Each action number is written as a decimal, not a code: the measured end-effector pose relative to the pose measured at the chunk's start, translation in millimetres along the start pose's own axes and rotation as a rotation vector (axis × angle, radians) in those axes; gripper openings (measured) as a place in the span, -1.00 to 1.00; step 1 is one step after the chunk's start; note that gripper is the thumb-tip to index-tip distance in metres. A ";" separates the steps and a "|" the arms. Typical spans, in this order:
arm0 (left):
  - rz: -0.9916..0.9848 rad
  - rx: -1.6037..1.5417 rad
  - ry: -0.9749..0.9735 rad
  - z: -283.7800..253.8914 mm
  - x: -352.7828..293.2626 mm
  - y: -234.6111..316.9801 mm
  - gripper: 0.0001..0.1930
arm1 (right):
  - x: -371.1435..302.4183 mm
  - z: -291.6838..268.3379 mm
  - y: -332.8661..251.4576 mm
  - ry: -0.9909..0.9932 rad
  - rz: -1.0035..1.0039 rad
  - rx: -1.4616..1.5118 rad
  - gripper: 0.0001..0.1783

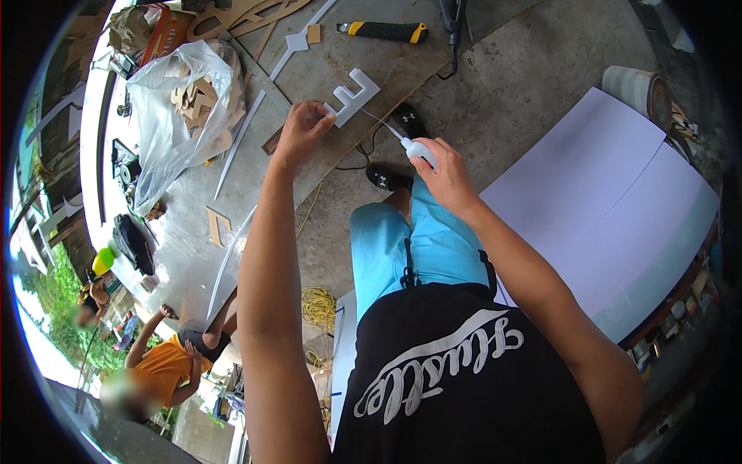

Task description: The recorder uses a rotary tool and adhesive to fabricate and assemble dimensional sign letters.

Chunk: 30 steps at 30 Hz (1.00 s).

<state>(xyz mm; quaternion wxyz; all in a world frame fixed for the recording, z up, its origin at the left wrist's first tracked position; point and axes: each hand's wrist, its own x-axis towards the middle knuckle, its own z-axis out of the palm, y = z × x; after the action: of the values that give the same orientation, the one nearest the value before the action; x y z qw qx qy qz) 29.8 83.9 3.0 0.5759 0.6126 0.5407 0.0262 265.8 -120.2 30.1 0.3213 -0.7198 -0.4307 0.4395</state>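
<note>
My left hand (300,133) is closed on one end of a white block letter (355,100) with several prongs, over the edge of the grey table. In my right hand (446,172) is a white squeeze bottle (420,152), tilted, with a long thin nozzle (386,126). The nozzle's tip is at or very close to the letter's near side; whether it touches I cannot tell. My left palm's inner side is partly hidden by the fingers.
On the table (313,66) lie a yellow-black utility knife (385,31), a black corded tool (453,31), white strips (241,143) and a plastic bag (147,116) of brown cutouts. White sheets (583,185) lie to the right. A person in an orange shirt (166,371) is at the lower left.
</note>
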 end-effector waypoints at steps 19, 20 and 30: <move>0.016 0.037 0.012 1.0 0.3 -2.4 -0.68 | 17.0 -1.2 -5.9 -0.018 -0.015 -0.033 -0.62; 0.006 0.035 0.009 0.5 1.1 -2.8 -0.68 | 19.8 -1.0 -6.7 -0.016 -0.019 -0.033 -0.61; 0.088 -0.021 0.064 7.7 9.5 -15.1 -0.69 | 2.4 -28.7 -15.1 -0.040 -0.011 -0.056 -0.60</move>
<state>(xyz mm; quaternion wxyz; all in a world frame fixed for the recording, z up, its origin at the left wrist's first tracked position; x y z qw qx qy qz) 29.2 81.5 -16.3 0.5630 0.6288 0.5309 0.0765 287.4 -114.1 53.6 0.2945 -0.7172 -0.4531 0.4400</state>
